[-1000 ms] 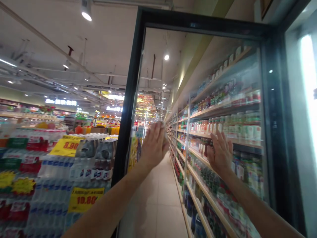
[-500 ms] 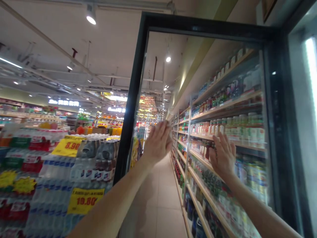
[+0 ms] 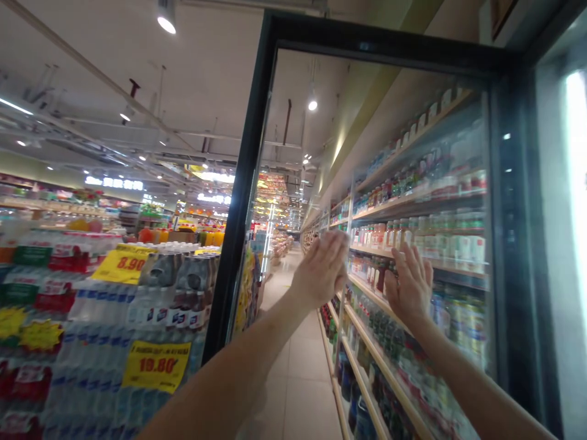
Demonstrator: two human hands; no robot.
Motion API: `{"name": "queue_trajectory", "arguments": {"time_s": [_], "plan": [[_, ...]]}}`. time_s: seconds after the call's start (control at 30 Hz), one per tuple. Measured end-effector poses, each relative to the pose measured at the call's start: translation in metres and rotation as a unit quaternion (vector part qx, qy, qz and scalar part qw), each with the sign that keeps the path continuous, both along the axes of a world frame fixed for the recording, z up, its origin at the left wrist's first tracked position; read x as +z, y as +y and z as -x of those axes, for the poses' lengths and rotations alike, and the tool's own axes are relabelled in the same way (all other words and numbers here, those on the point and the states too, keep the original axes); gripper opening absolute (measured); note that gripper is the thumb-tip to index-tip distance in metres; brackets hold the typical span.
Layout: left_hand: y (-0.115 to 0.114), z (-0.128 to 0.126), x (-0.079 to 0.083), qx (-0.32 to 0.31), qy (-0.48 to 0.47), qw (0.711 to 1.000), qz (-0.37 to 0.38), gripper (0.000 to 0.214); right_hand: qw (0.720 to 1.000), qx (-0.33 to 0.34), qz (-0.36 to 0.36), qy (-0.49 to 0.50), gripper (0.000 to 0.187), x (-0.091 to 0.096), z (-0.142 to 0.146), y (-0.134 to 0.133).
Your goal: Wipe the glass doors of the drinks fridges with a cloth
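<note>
A dark-framed glass door (image 3: 251, 143) stands swung out in front of me. My left hand (image 3: 320, 269) lies flat against its pane, fingers stretched upward and slightly blurred. What is under that palm is hidden; a pale blur shows by the fingertips, and I cannot tell what it is. To its right, my right hand (image 3: 409, 282) rests on or close to the same glass, its fingers spread and holding nothing visible. Behind the pane run shelves of bottled drinks (image 3: 458, 241).
Stacked packs of bottled water (image 3: 87, 366) stand left of the door, with yellow price signs (image 3: 156, 365) on them. A tiled aisle (image 3: 302, 391) runs ahead beside the shelves. At the far right is a bright, blurred strip light (image 3: 576, 122).
My left hand has moved right across the pane, closer to my right hand. The right hand stays nearly where it was. The view has shifted slightly.
</note>
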State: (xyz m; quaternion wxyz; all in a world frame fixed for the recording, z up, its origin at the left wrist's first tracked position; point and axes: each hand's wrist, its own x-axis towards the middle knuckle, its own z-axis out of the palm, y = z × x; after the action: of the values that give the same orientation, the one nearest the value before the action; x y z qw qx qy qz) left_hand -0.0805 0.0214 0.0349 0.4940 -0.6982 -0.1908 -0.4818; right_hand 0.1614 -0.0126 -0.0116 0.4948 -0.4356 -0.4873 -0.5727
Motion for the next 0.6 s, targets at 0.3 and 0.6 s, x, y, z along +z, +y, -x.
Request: {"name": "queue_trajectory", "arguments": {"time_s": [0.3,0.6], "plan": [[-0.006,-0.003,0.011,-0.103,-0.042,0.991,0.07,0.079,0.963,0.234,0.009,-0.13,0.06,0.018,0.068,-0.006],[0.009,0.052,-0.032,-0.023,-0.174,0.984,0.041,0.058,0.991,0.11,0.034,-0.064,0.047,0.046,0.154,0.014]]}}
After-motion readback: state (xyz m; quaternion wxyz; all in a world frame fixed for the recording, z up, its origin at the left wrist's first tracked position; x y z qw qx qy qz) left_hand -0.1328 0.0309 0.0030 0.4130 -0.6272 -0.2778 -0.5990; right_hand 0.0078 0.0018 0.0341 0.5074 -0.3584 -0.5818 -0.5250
